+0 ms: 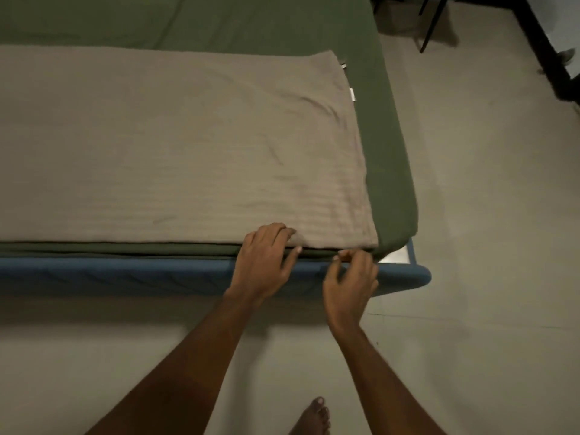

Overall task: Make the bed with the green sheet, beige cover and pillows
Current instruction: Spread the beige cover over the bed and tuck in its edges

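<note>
The beige cover [175, 146] lies flat over most of the bed. Around it the green sheet [386, 158] shows at the right side and along the far edge. My left hand [266, 259] grips the near edge of the beige cover, fingers curled over it with the thumb underneath. Just to its right, my right hand [351, 274] sits at the near right corner of the cover, its fingertips curled against the green sheet's edge; I cannot tell whether it holds the cloth. No pillows are in view.
The blue bed frame [125, 274] runs along the near side and ends in a rounded corner at the right. Pale floor [486, 215] lies to the right and in front. Dark furniture legs [433, 23] stand at the top right. My bare foot [314, 416] is below.
</note>
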